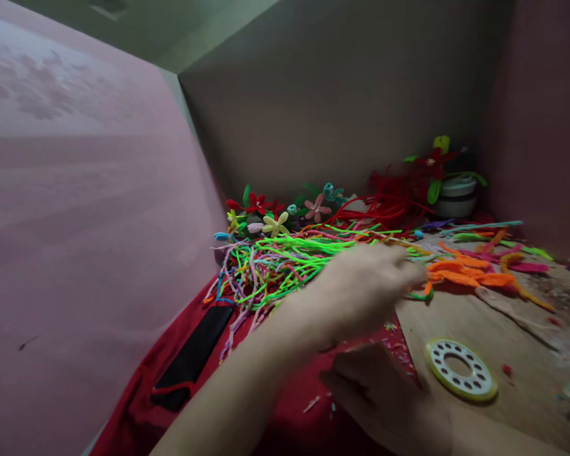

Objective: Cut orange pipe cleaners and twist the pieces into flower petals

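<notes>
The left hand (365,288) reaches in from the lower left, its back up, over the near edge of a tangle of green stems (289,256). Its fingers (406,271) are blurred by motion, so I cannot tell whether they are apart or closed on anything. Just past the fingertips lies a bunch of orange stems (465,273), close to touching them. A short green piece (418,295) sits right beneath the fingertips. Whether the fingers touch it I cannot tell.

The right hand (375,392) lies low and in shadow, nearer the person than the left hand, at the edge where the red cloth (275,411) meets the board (517,329). Its fingers (335,380) point to the left, side by side. It is too dark to tell whether they hold anything. A ring (460,369) with holes around it lies flat on the board, near the back of this hand and apart from it.

Beyond the left fingers, behind the green tangle, stand small flowers (275,221) and a heap of red stems (389,199). A pot (456,197) stands in the far corner. A black strip (194,354) lies on the cloth, well to the left of both hands.
</notes>
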`<state>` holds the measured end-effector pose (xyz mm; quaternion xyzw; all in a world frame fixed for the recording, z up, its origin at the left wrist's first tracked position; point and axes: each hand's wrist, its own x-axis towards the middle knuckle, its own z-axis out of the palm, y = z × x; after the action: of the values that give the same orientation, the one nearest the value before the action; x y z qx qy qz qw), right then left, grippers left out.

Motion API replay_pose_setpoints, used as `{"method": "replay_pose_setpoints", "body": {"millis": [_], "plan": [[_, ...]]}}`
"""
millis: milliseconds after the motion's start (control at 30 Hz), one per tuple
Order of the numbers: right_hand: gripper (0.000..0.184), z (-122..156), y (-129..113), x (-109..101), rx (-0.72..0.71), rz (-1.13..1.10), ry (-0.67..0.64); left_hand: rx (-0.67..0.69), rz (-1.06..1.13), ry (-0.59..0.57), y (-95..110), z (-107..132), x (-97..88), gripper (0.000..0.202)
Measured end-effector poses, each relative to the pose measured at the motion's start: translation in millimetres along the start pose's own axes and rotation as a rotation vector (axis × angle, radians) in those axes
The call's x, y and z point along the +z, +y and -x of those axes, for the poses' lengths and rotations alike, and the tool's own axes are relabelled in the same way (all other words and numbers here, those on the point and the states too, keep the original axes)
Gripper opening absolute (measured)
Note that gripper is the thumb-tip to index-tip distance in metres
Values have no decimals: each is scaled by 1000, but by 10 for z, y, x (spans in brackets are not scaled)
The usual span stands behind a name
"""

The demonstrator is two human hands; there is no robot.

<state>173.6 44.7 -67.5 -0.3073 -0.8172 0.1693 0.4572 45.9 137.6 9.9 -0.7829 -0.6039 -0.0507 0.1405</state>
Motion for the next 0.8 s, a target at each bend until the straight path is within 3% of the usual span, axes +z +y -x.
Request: {"method": "replay_pose_setpoints", "body": {"millis": [67,167,267,433,567,700,800], "plan": [[33,-11,-33,-49,-55,-47,-148,45,-85,14,-44,-177,-2,45],[34,-35,-40,-78,-38,-64,-180,116,-221,29,-112,-313,12,41],[33,-53,-15,-62,-17,-99,-186,99,-246,35,-157,-218,91,24],[32,-65,-12,-64,13,-156,-195,74,-238,38,-164,48,255,26],[33,-65,-47,-100,22,-161,-203,95,-214,13,-161,123,299,23],[33,-63,-49,-99,19,-166,-212,113,-11,-65,-228,119,248,31],[32,-62,-28,-77,9,-159,-208,-26,258,70,-310,11,201,54]]}}
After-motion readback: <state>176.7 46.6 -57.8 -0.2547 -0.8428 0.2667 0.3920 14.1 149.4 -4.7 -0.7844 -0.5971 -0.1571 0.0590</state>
